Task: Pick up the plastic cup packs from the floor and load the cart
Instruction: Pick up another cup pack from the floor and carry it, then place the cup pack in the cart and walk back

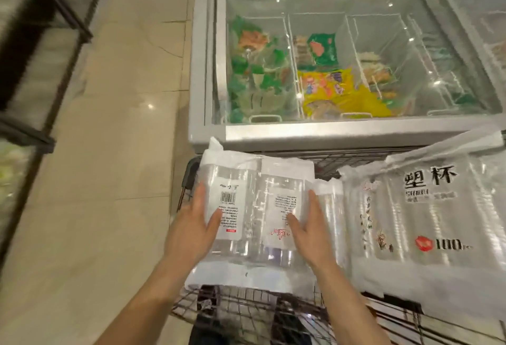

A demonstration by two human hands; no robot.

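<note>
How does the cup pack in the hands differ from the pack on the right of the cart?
The held pack shows its back, barcode and fine print; the right pack shows its front, with large black characters and "100". Left hand and right hand flank the held pack; nothing touches the right pack. Both are clear bags of stacked cups.

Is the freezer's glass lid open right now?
No, the glass lid lies shut over the freezer, with ceiling lights reflecting off it and the frozen food packets seen through it.
</note>
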